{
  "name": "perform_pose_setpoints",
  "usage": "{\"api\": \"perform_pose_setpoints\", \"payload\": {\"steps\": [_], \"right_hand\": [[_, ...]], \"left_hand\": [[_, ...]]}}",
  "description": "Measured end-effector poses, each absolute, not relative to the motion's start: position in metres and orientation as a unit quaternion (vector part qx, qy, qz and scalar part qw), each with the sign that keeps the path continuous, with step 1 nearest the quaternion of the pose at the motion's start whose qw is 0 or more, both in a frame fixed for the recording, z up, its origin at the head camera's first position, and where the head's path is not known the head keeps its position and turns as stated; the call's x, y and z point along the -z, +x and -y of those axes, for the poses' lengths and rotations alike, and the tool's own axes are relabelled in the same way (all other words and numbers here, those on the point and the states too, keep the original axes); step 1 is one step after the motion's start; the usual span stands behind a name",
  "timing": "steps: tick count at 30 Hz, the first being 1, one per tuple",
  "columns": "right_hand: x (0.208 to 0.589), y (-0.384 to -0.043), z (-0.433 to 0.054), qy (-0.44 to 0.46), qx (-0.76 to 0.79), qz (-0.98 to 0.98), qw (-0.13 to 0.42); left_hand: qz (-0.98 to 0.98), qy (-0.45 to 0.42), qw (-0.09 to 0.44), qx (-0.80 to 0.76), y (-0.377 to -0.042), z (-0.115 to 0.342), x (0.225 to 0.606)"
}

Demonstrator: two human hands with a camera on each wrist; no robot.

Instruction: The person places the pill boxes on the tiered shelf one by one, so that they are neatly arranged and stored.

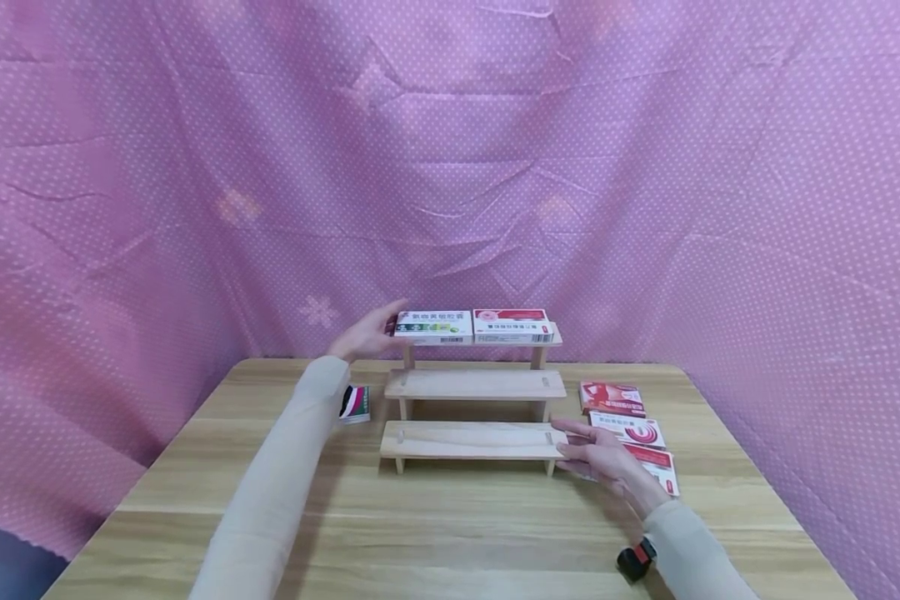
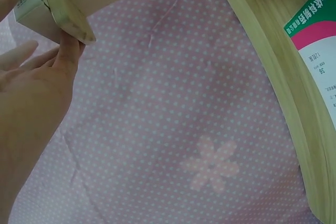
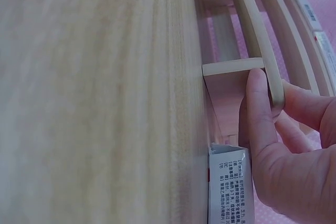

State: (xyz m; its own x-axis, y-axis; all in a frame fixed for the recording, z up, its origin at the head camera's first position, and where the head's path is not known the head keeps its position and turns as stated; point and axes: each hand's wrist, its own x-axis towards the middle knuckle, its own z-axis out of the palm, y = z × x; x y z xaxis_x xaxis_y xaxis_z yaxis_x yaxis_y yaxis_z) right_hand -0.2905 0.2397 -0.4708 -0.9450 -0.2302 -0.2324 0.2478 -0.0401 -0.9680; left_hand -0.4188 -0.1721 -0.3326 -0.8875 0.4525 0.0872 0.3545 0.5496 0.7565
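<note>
A three-tier wooden display stand (image 1: 474,385) stands on the table. Its top tier carries a white-green medicine box (image 1: 433,327) on the left and a white-red medicine box (image 1: 512,327) on the right. My left hand (image 1: 365,332) grips the top tier's left end. In the left wrist view a finger touches the tier's wooden end (image 2: 68,17) while the thumb lies by the box. My right hand (image 1: 603,457) pinches the bottom tier's right end; the right wrist view shows one finger against the leg (image 3: 231,77) under the board.
Several red and white medicine boxes (image 1: 613,398) lie right of the stand, the nearest partly behind my right hand. A green, pink and white box (image 1: 357,403) lies on the left, partly behind my left sleeve. A pink dotted curtain (image 1: 450,183) hangs behind the wooden table (image 1: 450,533).
</note>
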Motion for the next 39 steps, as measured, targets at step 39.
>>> {"api": "perform_pose_setpoints", "payload": {"steps": [39], "right_hand": [[0.47, -0.288, -0.236, 0.01, 0.73, -0.663, 0.169]], "left_hand": [[-0.832, 0.196, -0.008, -0.519, -0.406, 0.184, 0.352]]}}
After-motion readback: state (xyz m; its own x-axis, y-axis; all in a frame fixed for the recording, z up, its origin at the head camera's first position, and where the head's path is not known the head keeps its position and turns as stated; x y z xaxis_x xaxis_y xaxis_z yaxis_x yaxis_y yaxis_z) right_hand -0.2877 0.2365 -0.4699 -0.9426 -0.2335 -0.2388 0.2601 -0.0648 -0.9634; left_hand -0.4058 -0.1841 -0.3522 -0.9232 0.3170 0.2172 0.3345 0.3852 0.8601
